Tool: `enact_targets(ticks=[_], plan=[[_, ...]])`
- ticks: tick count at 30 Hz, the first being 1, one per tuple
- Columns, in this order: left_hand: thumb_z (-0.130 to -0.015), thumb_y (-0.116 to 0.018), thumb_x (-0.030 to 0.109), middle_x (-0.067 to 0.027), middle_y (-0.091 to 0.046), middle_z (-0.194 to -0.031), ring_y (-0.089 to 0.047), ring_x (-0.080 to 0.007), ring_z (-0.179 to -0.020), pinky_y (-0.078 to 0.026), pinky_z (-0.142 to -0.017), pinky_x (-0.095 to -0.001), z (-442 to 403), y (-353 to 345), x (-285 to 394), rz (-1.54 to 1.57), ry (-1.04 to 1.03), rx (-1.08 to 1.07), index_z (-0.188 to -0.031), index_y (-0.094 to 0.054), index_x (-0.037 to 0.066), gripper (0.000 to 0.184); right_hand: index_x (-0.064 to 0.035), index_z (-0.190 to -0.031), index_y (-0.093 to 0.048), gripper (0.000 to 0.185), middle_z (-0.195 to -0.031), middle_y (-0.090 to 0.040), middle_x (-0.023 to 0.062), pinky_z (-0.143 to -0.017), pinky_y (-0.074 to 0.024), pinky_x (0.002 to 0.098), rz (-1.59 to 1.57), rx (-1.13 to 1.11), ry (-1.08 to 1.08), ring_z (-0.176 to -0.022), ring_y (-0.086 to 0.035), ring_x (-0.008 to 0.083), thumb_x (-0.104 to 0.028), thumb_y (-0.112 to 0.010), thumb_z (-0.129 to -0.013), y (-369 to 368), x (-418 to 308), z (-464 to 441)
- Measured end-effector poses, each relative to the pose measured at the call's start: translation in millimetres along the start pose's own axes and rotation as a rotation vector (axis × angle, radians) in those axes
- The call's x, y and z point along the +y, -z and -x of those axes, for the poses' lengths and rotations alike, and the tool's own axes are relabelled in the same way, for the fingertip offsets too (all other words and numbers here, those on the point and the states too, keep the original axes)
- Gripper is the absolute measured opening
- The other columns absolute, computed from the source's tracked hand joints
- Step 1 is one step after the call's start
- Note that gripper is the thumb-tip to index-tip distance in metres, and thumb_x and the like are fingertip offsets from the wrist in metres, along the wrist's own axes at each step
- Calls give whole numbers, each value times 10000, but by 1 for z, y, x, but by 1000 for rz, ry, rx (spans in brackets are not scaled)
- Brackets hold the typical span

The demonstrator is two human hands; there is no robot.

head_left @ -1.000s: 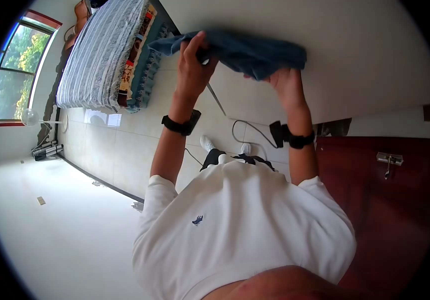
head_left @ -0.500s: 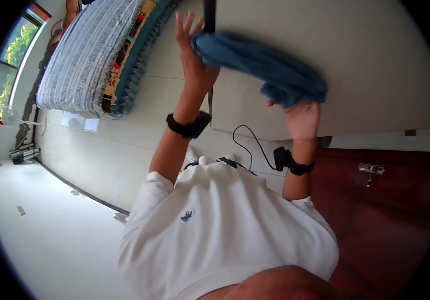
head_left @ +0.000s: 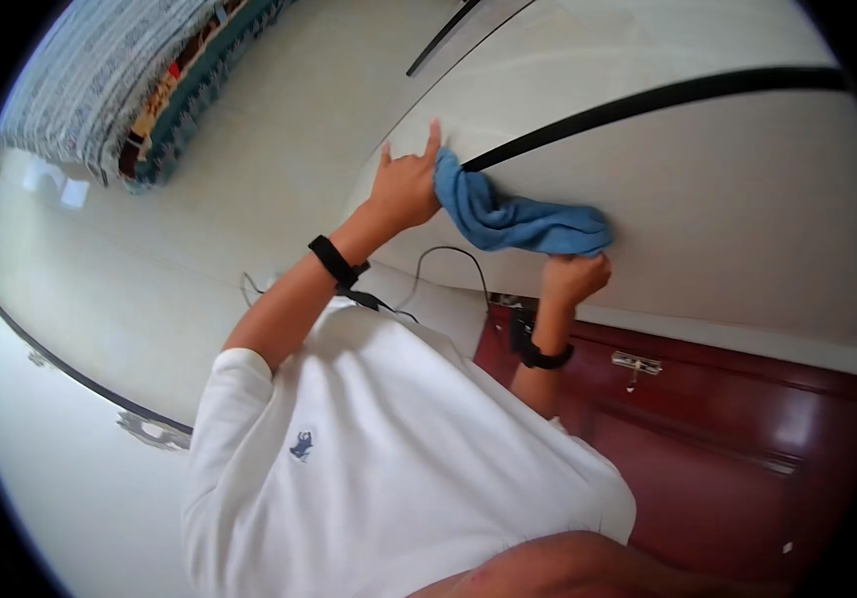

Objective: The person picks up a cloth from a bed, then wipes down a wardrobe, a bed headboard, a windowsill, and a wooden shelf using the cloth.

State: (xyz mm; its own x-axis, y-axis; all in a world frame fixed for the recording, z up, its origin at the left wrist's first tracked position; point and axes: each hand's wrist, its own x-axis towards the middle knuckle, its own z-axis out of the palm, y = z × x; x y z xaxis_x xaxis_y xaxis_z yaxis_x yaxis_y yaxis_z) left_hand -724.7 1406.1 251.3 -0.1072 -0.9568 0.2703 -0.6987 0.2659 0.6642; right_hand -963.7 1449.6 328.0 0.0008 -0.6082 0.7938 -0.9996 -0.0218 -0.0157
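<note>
A twisted blue cloth (head_left: 523,227) stretches between my two hands in front of a pale, smooth surface. My left hand (head_left: 406,189) is at the cloth's upper left end, with some fingers curled in against it and two sticking out. Its grip is partly hidden by the hand itself. My right hand (head_left: 576,279) is closed in a fist at the cloth's lower right end. The cloth's left part lies against the lower end of a long black strip (head_left: 648,105). Both wrists wear black bands.
A dark red door (head_left: 707,448) with a metal latch (head_left: 638,366) stands at the lower right. At the upper left is a bed with a striped cover (head_left: 89,80). A thin black cable (head_left: 448,249) loops near my waist. Light tiles (head_left: 189,259) cover the floor.
The view has turned, bringing the long black strip into sight. My left fingers, spread before, are now partly curled at the cloth. My right hand has turned into a fist, and the cloth is bent more.
</note>
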Motion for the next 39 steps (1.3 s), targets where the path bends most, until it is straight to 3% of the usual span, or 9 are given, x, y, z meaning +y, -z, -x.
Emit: enact_targets(ticks=[3, 9, 16, 22, 28, 31, 34, 37, 39], plan=[[-854, -568, 306, -195, -640, -762, -629, -361, -708, -433, -860, -594, 27, -37, -43, -149, 58, -142, -1406, -276, -40, 714, 38, -675, -589, 286, -667, -616, 229, -605, -454, 525, -87, 12, -79, -677, -570, 484, -231, -681, -707, -14, -5, 16], [-822, -610, 217, -160, -648, -918, -625, -375, -842, -495, -789, -438, 46, -19, -69, 175, 104, -355, -1227, -513, 52, 448, 38, -770, -647, 153, -771, -658, 240, -673, -494, 449, -214, -98, -342, -754, -640, 425, -114, -623, -774, 8, -26, 3], [-754, -655, 6, -152, -627, -1112, -594, -354, -1047, -470, -899, -373, -9, 98, -19, 714, -322, 84, -1151, -573, 45, 407, 82, -899, -608, 159, -916, -666, 153, -815, -474, 374, -728, 22, -211, -850, -614, 227, -52, -582, -816, 52, -45, -62], [-690, -504, -28, -275, -264, -1459, -312, -419, -1334, -319, -1078, -393, -13, 59, -19, 714, -252, -40, -1401, -324, -7, 733, 46, -850, -587, 252, -699, -630, 172, -639, -501, 370, -425, -92, -27, -689, -667, 355, -143, -707, -735, 36, -126, -56], [-734, -564, 16, -344, -250, -1415, -310, -463, -1307, -332, -1057, -428, -43, 17, -39, 660, -208, -191, -1393, -286, -25, 717, 73, -1013, -625, 347, -901, -676, 121, -821, -499, 347, -448, 178, -20, -865, -643, 186, -136, -699, -746, 27, -131, -48], [-772, -618, 35, -274, -336, -1377, -340, -426, -1296, -337, -1040, -413, -103, 66, -11, 721, -428, 61, -1371, -296, 14, 680, 75, -1083, -612, 401, -963, -688, 135, -828, -515, 368, -257, 415, -252, -878, -661, 220, -114, -719, -746, 50, -100, -48], [-778, -643, 55, -234, -372, -1356, -434, -389, -1194, -369, -1003, -402, -144, 101, 12, 782, -598, 46, -1343, -326, 18, 649, 41, -1123, -599, 373, -1094, -641, 225, -856, -510, 354, 248, 282, -499, -963, -646, 293, -164, -654, -817, 74, -76, -32], [-778, -657, 64, -225, -365, -1385, -478, -355, -1134, -390, -971, -383, -162, 98, 24, 789, -753, 108, -1351, -318, 17, 668, 54, -1204, -513, 503, -1134, -595, 211, -864, -474, 404, 250, 202, -222, -985, -604, 325, -254, -661, -834, 51, -53, 9], [-781, -629, 58, -263, -279, -1431, -350, -461, -1289, -364, -1035, -422, -164, 76, 9, 840, -729, -215, -1369, -277, 12, 687, 58, -1269, -446, 569, -1210, -541, 235, -920, -434, 441, 422, 227, -248, -1055, -562, 360, -297, -619, -859, 15, -76, 31]])
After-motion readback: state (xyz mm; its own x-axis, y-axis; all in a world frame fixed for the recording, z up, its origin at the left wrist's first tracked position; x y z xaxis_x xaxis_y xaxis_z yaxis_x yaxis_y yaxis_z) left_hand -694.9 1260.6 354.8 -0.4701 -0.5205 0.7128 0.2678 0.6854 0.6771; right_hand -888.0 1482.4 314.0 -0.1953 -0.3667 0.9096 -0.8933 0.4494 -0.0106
